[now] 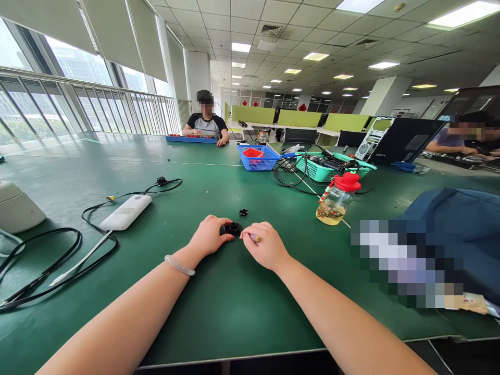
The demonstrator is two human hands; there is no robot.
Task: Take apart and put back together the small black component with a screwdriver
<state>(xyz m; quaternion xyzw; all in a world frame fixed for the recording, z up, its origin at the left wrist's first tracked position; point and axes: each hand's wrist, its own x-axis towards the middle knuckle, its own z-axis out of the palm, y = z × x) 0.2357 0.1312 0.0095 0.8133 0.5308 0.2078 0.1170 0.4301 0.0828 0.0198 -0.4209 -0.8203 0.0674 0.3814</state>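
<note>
Looked like a big open-plan office doubling as a workshop: tiled ceiling (pixel 312 31) with panel lights (pixel 383 65), green desk dividers (pixel 299 118) at the back, tall windows (pixel 78 65), long green-matted tables (pixel 234 302), a basket (pixel 312 173) full of cables, and a computer case (pixel 371 143).

Two black parts (pixel 233 228) (pixel 244 212), two baskets (pixel 255 164) (pixel 312 173)

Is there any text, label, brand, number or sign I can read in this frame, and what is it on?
Nothing can be read.
Faint grey marks on the white power bank: too small to read.
The red signs on the far wall: too small to read.
The small black part held by the left hand: no legible marking.
The thin tool in the right hand: no legible print.
</note>
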